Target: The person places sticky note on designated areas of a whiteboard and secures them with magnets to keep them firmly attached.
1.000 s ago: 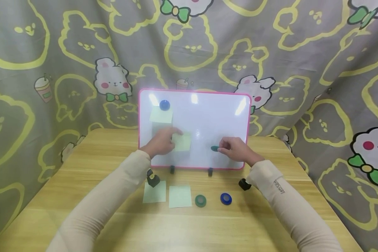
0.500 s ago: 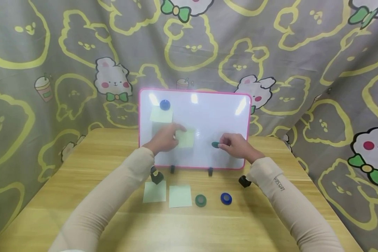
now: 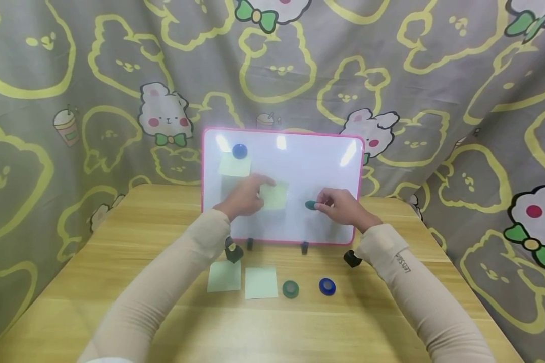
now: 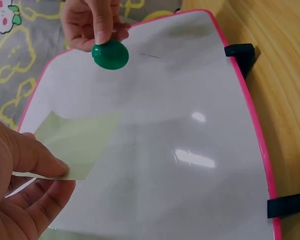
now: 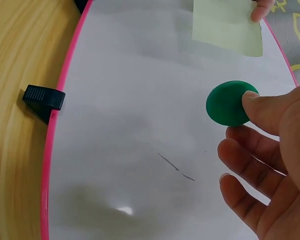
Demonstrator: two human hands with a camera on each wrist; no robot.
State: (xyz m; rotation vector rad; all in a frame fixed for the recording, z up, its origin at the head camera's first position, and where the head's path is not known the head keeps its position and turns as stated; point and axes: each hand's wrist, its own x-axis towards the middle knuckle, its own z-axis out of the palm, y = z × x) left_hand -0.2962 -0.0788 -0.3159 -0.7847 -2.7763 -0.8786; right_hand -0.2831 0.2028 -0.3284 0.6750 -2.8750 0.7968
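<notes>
In front of a pink-edged whiteboard (image 3: 318, 166), my left hand (image 3: 245, 195) pinches a pale green sticky note (image 4: 80, 145) at its edge, between thumb and fingers. The note stands off the board's middle, its far corner slightly curled. To the right, my right hand (image 3: 342, 205) holds a round green magnet (image 5: 230, 103) by its rim with thumb and fingertips. Another sticky note (image 3: 234, 166) is on the board's upper left under a blue magnet (image 3: 239, 151).
On the wooden table (image 3: 236, 327) before the board lie two more notes, a left one (image 3: 222, 277) and a right one (image 3: 261, 283). Beside them are a green magnet (image 3: 290, 289) and a blue magnet (image 3: 327, 287). Black clips (image 3: 305, 247) support the board's lower edge. A patterned curtain (image 3: 272, 60) hangs behind.
My left hand has moved right and slightly up across the board with the sticky note. My right hand has risen a little, still holding the green magnet.
</notes>
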